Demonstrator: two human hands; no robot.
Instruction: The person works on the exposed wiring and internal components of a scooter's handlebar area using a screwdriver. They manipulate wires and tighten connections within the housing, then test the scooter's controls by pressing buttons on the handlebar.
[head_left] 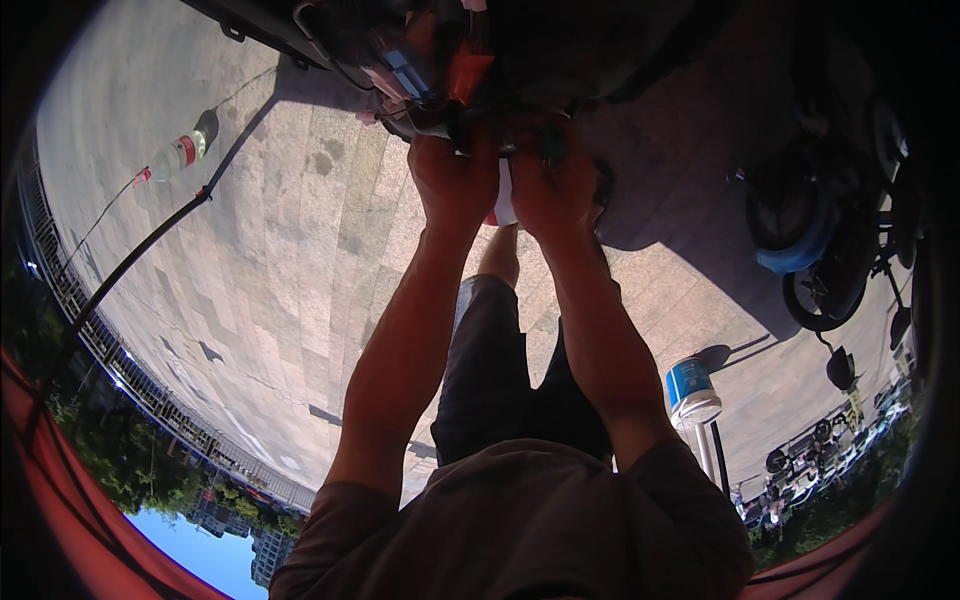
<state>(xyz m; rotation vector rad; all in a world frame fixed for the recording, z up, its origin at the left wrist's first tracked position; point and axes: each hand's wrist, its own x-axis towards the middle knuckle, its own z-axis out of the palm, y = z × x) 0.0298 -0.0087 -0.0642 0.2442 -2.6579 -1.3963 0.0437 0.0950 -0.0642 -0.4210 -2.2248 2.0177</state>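
Note:
My left hand [455, 185] and my right hand [555, 185] are side by side at the top middle, at the near edge of a dark, cluttered thing [440, 65] in deep shade. Both look closed, with the fingers curled away from view. What they grip cannot be made out. A small green spot [553, 145] shows by the right hand. Just beyond the hands, the dark thing carries a blue-and-white piece [405, 72] and an orange-red piece [470, 72]. Below and between the hands a white and red shoe [503, 198] is partly visible on the paving.
Paved ground [290, 270] spreads around my legs. A clear bottle with a red label [180, 155] is at the left, near a dark pole [150, 240]. A blue-and-white bucket [690, 388] stands at right. Beyond it is a two-wheeler with a blue fender [800, 245]. A red canopy [60, 500] curves along the rim.

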